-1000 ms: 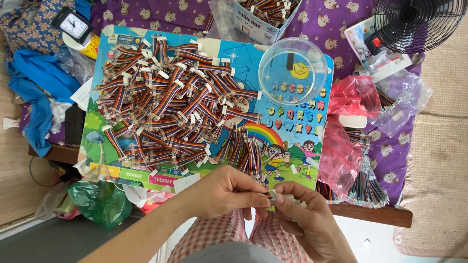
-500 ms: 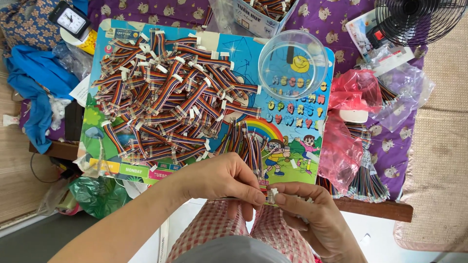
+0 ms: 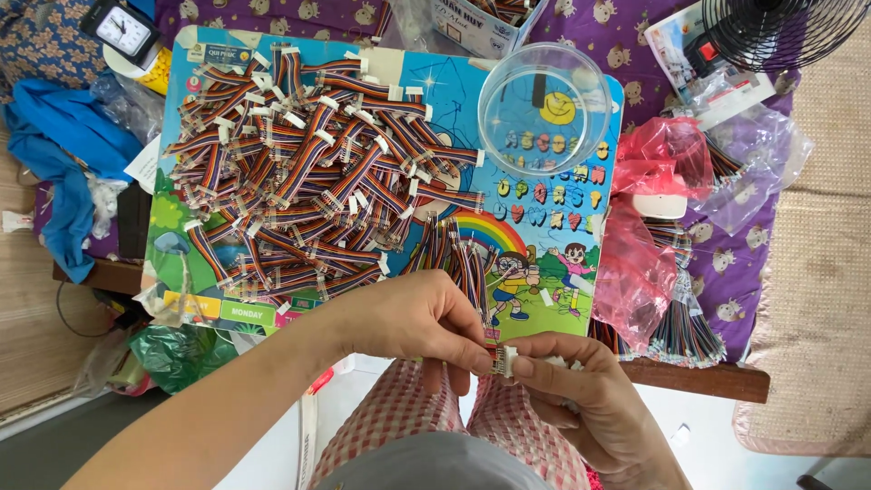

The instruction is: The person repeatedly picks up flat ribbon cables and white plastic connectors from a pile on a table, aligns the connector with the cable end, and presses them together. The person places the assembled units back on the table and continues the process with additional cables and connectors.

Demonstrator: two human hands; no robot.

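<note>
My left hand (image 3: pixel 419 319) and my right hand (image 3: pixel 581 388) meet just below the near edge of a colourful picture board (image 3: pixel 544 272). Together they pinch a short rainbow ribbon cable with a small white connector (image 3: pixel 504 360) between the fingertips. A big heap of finished rainbow ribbon cables (image 3: pixel 308 172) with white plugs covers the left half of the board. A smaller bunch of loose cables (image 3: pixel 449 249) lies on the board right above my hands.
A clear round plastic tub (image 3: pixel 543 107) stands at the board's far right. Red plastic bags (image 3: pixel 649 227) and a bundle of cables (image 3: pixel 685 327) lie right of it. A black fan (image 3: pixel 780 32), a clock (image 3: pixel 120 25), blue cloth (image 3: pixel 63 172) and a green bag (image 3: pixel 177 354) surround the table.
The view has shifted slightly. Both hands stay together on the cable and connector, with only small finger movements.
</note>
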